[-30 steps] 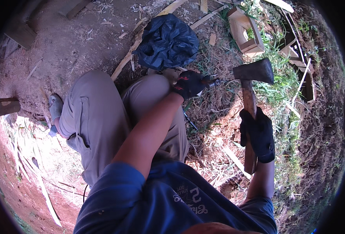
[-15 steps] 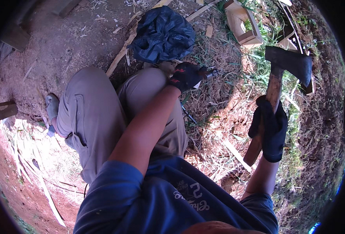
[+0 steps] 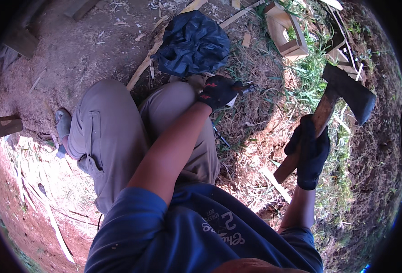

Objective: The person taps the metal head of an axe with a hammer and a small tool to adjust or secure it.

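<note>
My right hand (image 3: 311,152), in a black glove, grips the wooden handle of a hatchet (image 3: 335,98) and holds it raised at the right, its dark head tilted up and outward. My left hand (image 3: 217,91), also in a black glove, reaches forward past my knee and is closed on a small dark metal object (image 3: 245,87) over dry grass; what it is stays unclear. I am crouched, with my legs in tan trousers (image 3: 119,141) and my blue shirt below.
A crumpled dark blue plastic bag (image 3: 194,43) lies ahead on bare soil. A small open wooden box (image 3: 285,32) sits in the grass at the upper right. Wood strips and offcuts (image 3: 273,182) litter the ground; a plank (image 3: 1,127) juts in at left.
My right hand has swung the hatchet up and out to the right, away from the spot near my left hand. My left hand has stayed in place.
</note>
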`<state>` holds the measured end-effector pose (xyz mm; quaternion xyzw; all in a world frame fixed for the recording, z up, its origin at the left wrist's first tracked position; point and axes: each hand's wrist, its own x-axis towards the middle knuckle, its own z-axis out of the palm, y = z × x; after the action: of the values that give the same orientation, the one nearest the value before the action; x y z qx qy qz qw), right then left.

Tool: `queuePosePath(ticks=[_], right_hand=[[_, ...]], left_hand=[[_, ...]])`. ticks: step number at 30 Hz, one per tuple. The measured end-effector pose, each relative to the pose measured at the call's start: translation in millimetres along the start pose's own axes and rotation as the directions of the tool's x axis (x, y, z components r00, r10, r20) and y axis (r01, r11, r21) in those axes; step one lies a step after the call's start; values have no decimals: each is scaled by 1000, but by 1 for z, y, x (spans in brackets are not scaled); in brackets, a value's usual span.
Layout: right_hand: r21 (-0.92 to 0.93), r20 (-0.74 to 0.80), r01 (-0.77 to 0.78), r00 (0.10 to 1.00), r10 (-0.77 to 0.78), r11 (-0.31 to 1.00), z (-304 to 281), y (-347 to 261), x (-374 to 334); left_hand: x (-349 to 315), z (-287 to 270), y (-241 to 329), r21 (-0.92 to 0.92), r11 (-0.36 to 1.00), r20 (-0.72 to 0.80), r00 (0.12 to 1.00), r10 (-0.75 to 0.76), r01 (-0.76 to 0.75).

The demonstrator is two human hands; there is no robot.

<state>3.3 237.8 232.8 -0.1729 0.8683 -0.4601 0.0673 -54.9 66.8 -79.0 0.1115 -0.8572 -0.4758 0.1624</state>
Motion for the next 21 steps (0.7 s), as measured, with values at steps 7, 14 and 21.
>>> queuePosePath(ticks=[7, 14, 21], right_hand=[[-216, 162, -218, 953, 255, 952, -10, 6, -2], [-329, 277, -194, 916, 291, 924, 11, 46, -7], [13, 50, -93, 994, 93, 996, -12, -3, -4]], left_hand=[[-4, -9, 6, -14, 996, -23, 996, -87, 87], [0, -11, 15, -9, 993, 19, 993, -114, 114], [-4, 12, -14, 45, 997, -139, 988, 61, -56]])
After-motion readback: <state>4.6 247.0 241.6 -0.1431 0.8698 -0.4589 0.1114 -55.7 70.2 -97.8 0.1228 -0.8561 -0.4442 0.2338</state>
